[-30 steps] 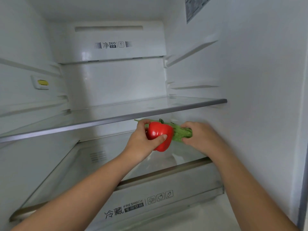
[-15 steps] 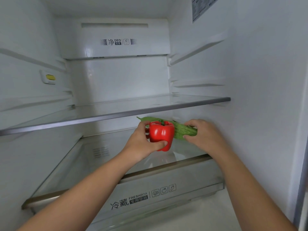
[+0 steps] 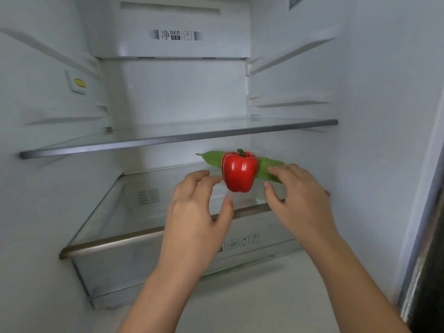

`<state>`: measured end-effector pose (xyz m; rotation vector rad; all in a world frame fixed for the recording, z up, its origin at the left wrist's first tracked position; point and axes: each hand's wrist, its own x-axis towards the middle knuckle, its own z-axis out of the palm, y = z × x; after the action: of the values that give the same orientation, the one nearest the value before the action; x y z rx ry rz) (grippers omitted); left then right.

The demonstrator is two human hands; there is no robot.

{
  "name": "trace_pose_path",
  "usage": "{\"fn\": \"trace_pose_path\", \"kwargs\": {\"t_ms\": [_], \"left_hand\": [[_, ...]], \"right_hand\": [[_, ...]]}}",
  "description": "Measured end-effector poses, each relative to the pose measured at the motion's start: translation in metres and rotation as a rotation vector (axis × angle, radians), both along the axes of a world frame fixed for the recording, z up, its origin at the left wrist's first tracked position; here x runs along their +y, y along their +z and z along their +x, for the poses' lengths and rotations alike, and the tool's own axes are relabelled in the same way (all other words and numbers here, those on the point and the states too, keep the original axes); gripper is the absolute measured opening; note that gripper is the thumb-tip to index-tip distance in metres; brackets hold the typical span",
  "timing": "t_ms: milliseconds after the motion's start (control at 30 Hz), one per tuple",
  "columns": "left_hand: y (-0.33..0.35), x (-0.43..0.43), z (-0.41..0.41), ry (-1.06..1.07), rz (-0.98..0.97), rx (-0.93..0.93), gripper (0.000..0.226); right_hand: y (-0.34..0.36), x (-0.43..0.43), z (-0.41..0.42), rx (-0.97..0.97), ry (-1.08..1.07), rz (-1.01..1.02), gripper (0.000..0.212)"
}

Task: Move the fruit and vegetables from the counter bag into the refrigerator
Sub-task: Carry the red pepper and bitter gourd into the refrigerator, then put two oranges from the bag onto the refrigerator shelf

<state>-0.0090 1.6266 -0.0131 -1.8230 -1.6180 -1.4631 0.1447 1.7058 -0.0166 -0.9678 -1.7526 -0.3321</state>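
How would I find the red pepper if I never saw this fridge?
Look inside the refrigerator, on the lower glass shelf over the crisper drawer. The red bell pepper stands there upright, stem up. It is round and red; the gourd behind it is long and green.

Middle of green gourd (image 3: 211, 158) hidden behind red pepper (image 3: 240, 173); drawer label (image 3: 243, 241), below the pepper, partly covered by left hand (image 3: 194, 212).

The red pepper (image 3: 240, 173) and the long green vegetable (image 3: 265, 168) behind it block the right rear of the lower glass shelf (image 3: 134, 212), with the left hand (image 3: 199, 212) and right hand (image 3: 298, 200) just in front. Left of them the shelf offers open room, roofed by the upper glass shelf (image 3: 168, 139).
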Motion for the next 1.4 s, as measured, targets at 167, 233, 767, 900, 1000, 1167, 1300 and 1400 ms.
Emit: {"fn": "trace_pose_path", "kwargs": {"t_ms": [167,233,767,900,1000,1167,1300,1400], "left_hand": [[-0.052,-0.023,0.006,-0.092,0.022,-0.073,0.035],[-0.073,-0.032,0.012,-0.117,0.051,-0.015,0.030],[-0.119,-0.145,0.175,-0.629,-0.030,0.162,0.031],[-0.120,-0.212,0.228,-0.823,0.018,0.148,0.026],[-0.121,-0.276,0.268,-0.974,0.022,0.145,0.028],[-0.133,-0.381,0.322,-1.223,0.002,0.219,0.031],[-0.141,-0.451,0.361,-1.423,0.026,0.266,0.032],[-0.145,-0.502,0.393,-1.591,0.047,0.292,0.033]], "right_hand": [[-0.049,-0.055,-0.002,-0.058,-0.072,-0.024,0.033],[-0.062,-0.075,0.007,-0.077,-0.104,-0.050,0.033],[-0.094,-0.298,0.136,-0.014,-0.608,-0.267,0.039],[-0.099,-0.381,0.176,-0.001,-0.772,-0.268,0.037],[-0.102,-0.456,0.203,0.014,-0.905,-0.280,0.036],[-0.114,-0.578,0.234,0.057,-1.157,-0.304,0.036],[-0.122,-0.664,0.249,0.090,-1.367,-0.317,0.035],[-0.126,-0.720,0.259,0.128,-1.531,-0.308,0.034]]}}
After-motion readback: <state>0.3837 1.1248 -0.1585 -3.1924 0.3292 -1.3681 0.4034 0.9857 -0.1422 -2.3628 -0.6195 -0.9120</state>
